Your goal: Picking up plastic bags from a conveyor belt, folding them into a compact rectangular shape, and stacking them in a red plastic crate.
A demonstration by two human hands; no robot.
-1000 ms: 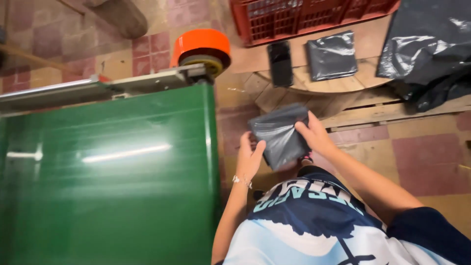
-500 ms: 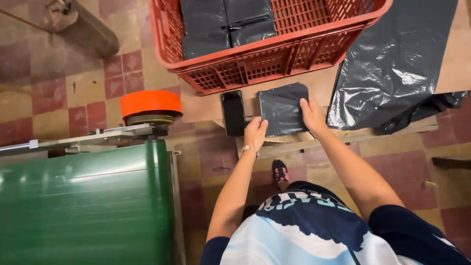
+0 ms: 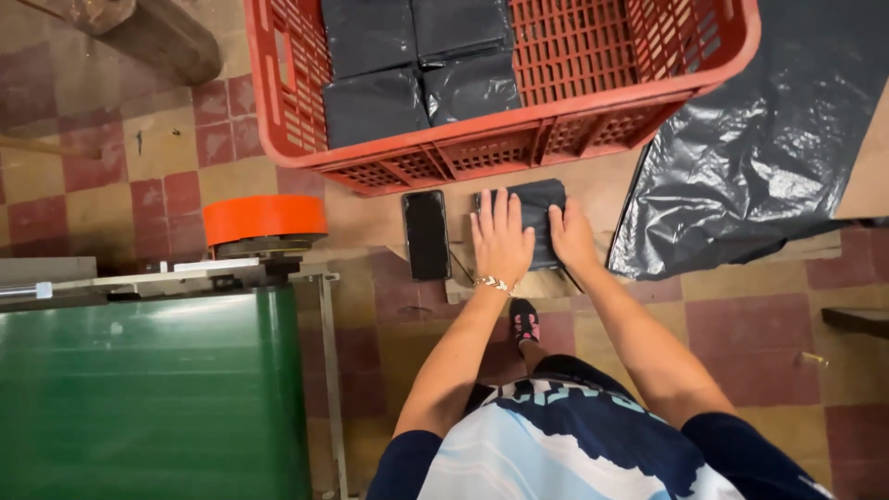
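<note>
Fingers of the left hand (image 3: 501, 243) lie spread and flat, pressing on the folded black bag (image 3: 535, 209); those of the right hand (image 3: 571, 236) lie close together on its right part. Neither hand pinches it. The bag rests flat on the counter (image 3: 593, 181), just below the red crate (image 3: 482, 148), its long axis apparently running toward the crate. A black phone (image 3: 427, 234) lies just left, parallel. A loose black plastic sheet (image 3: 769, 157) spreads to the right.
</note>
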